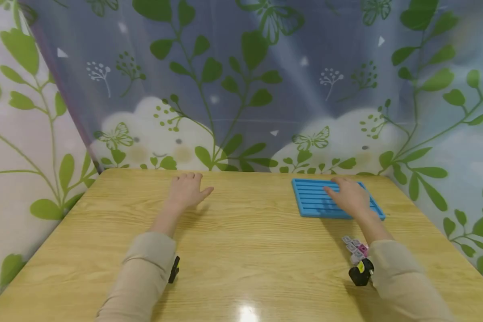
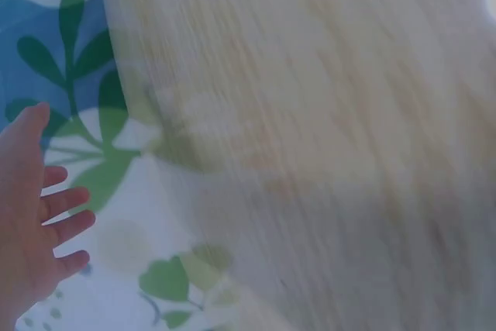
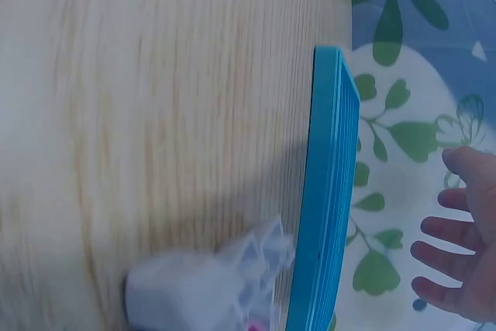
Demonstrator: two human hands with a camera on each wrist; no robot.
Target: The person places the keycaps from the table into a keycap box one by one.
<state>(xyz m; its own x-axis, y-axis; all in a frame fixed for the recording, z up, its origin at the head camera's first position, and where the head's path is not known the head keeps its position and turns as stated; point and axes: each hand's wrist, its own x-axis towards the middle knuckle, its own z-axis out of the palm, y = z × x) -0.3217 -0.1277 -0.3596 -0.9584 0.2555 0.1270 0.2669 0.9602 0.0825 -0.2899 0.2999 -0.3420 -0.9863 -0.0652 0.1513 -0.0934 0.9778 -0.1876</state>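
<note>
My left hand (image 1: 185, 191) is held over the left part of the wooden table, fingers spread and nothing in it. In the left wrist view the same hand (image 2: 27, 215) has its fingers apart. Over the blue ribbed tray (image 1: 314, 197) hovers my right hand (image 1: 349, 194), with thumb and fingers extended and no object held. The right wrist view shows that hand (image 3: 473, 238) clear of the tray's edge (image 3: 314, 215). Nearer to me, below the right wrist, lies a cluster of small white and pink keycap-like pieces (image 1: 356, 248), partly hidden by the sleeve.
The wooden table (image 1: 241, 241) reaches back to a curtain (image 1: 241, 89) printed with leaves and clouds, which also hangs along both sides. A black wrist camera (image 1: 360, 273) on the right sleeve sits close by the small pieces.
</note>
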